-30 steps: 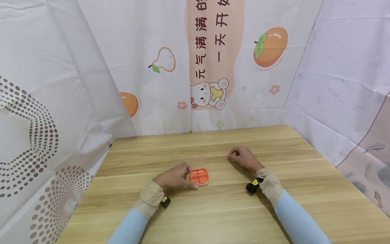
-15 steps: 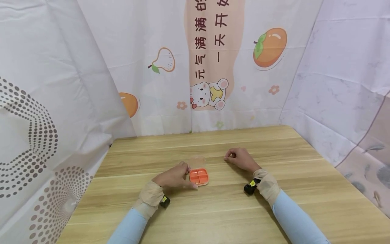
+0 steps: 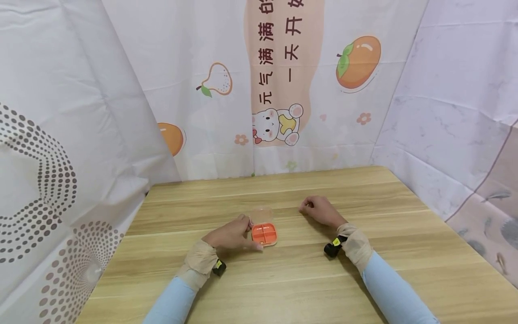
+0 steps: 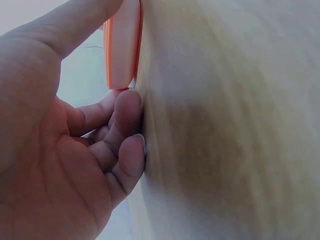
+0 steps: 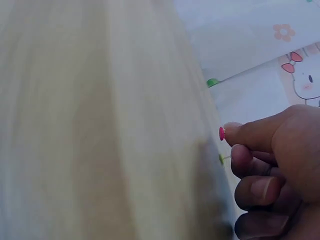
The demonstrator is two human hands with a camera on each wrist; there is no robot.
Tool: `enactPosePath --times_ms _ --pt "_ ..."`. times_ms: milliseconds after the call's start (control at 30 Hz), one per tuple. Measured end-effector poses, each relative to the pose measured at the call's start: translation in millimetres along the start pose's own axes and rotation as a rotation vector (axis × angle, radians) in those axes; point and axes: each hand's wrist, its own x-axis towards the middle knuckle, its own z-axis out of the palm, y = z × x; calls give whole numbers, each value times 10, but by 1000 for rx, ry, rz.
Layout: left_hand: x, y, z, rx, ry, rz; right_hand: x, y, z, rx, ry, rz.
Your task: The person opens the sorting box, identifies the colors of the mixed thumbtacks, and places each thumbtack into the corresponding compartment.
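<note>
An orange pill box (image 3: 270,234) with several compartments rests on the table, its clear lid (image 3: 262,215) folded back. A tiny yellowish thing shows in its front left compartment. My left hand (image 3: 231,235) holds the box at its left side, thumb along the front edge and fingers at the back left corner. The left wrist view shows the box's pale side and orange rim by the curled fingers (image 4: 128,107). To the right, my right hand (image 3: 321,210) pinches a small round pink piece (image 5: 222,133) low over the table; its kind I cannot tell.
The wood-grain table (image 3: 259,288) runs back to a white printed curtain (image 3: 218,135), with more curtain at both sides. A small green thing (image 5: 221,159) shows just below the pink piece in the right wrist view. Black cameras are strapped at both wrists.
My right hand has shifted slightly left and then stayed nearly still. The left hand and pill box hold their places.
</note>
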Motion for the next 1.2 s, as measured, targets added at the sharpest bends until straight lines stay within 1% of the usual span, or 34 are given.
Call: enactPosePath --times_ms 67,133,167,200,233,300,367,400,433,500,567,633,700,800,933,1067,1133,1200 --pt "1 9 -8 4 0 -2 2 -11 -22 74 -19 39" --pt "1 22 -17 1 -3 -2 1 -22 -54 226 -60 103" --pt "2 26 -20 2 -5 -4 2 -27 -72 329 -85 135" --pt "1 31 -22 3 -7 -6 5 -31 -89 475 -115 175" --pt "2 33 -24 1 -10 -7 7 -35 -111 645 -150 200" --pt "3 32 -26 -1 -14 -8 7 -39 -156 1027 -227 232" --pt "3 27 -30 -1 -12 -9 8 -45 -199 1359 -327 227" --pt "3 23 -32 1 -11 -9 8 -44 -216 1499 -382 223" --pt "2 19 -34 2 -9 -9 6 -43 -230 1602 -433 212" --pt "0 11 -39 5 -5 -14 5 -35 -244 1726 -508 202" --pt "0 5 -40 5 -4 -14 5 -21 -245 1803 -551 217" --pt "0 0 -37 1 -5 -13 4 -3 -239 1846 -575 237" --pt "1 -4 -32 0 -4 -11 1 18 -233 1871 -590 248" --pt "-3 4 -27 -1 -6 -13 -3 52 -224 1891 -616 234" --pt "-7 19 -29 1 -11 -22 -8 88 -224 1896 -620 228" --pt "-4 8 -22 -7 -11 -22 -16 90 -234 1891 -608 233" --pt "-3 1 -17 -8 -10 -18 -21 79 -238 1867 -593 227" --pt "-1 -2 -12 -6 -9 -17 -23 60 -237 1818 -566 213"
